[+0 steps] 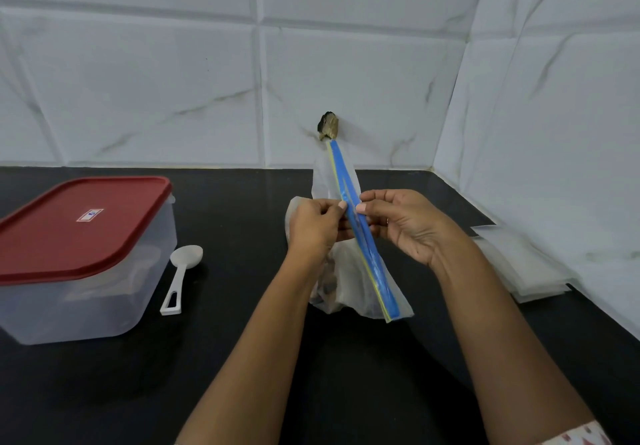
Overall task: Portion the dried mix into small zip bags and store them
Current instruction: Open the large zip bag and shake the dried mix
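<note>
Pinching the top of a clear zip bag between both hands, a person holds it upright over a black counter, roughly in the middle of the view and in front of the tiled wall. The left hand grips the bag's plastic just left of the blue zip strip, with its fingers curled and its thumb pressed toward the strip. The right hand pinches the strip itself from the other side, thumb in front and fingers curled behind it. The strip runs as a long slanted line from up near the wall down toward the person, with a thin yellow edge along it. Whether it is sealed along its whole length is hard to tell from this angle. Some dark dried mix shows through the plastic low in the bag, close to the counter. At the left stands a clear plastic container with a red lid closed on it. A white spoon lies just beside it, its bowl toward the wall. At the right, near the side wall, lies a flat stack of empty bags. A dark chipped spot marks the wall behind the strip's far end.
</note>
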`<state>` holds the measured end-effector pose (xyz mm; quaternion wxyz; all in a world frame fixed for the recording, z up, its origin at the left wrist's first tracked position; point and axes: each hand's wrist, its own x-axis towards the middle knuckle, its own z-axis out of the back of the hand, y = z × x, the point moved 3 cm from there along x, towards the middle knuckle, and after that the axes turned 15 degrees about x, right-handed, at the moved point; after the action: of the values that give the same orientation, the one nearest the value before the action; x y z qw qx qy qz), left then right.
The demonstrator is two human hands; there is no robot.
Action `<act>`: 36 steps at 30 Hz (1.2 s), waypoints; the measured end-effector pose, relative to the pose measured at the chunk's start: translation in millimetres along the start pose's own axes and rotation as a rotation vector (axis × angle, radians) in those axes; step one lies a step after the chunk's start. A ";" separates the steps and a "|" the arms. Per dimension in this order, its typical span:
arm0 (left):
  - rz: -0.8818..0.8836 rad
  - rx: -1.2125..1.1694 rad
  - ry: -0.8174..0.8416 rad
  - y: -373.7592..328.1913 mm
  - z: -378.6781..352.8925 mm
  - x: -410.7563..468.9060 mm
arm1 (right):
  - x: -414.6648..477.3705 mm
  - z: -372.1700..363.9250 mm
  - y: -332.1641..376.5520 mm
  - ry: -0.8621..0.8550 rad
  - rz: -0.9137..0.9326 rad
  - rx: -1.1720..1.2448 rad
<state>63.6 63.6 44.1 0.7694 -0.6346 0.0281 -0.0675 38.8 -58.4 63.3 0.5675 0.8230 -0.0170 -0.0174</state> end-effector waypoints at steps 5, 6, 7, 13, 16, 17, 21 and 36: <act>0.151 -0.246 -0.005 4.8 4.1 3.3 | 1.7 5.5 2.7 -0.110 -0.023 0.199; 0.190 -0.315 0.014 4.6 3.7 2.8 | 2.1 7.1 2.5 -0.138 -0.040 0.246; 0.225 -0.372 0.032 4.0 2.9 1.5 | 3.9 9.1 1.1 -0.163 -0.062 0.301; 0.292 -0.378 0.000 8.8 3.9 6.7 | 12.6 11.7 -8.4 -0.184 -0.160 0.456; 0.200 -0.042 -0.104 11.1 7.9 9.0 | 14.6 11.6 -9.5 -0.256 -0.080 0.294; 0.117 0.145 -0.149 10.2 9.5 8.3 | 15.3 14.8 -11.0 -0.280 -0.039 0.094; -0.021 0.484 -0.218 10.1 16.9 5.5 | 16.0 18.5 -15.1 -0.336 0.089 -0.523; 0.393 -0.582 -0.061 25.5 29.5 19.4 | 11.4 20.5 -23.4 -0.409 -0.245 0.584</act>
<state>88.3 94.3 25.7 0.5550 -0.8115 0.1447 0.1120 49.4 -69.8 34.1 0.2873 0.9257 -0.0355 -0.2434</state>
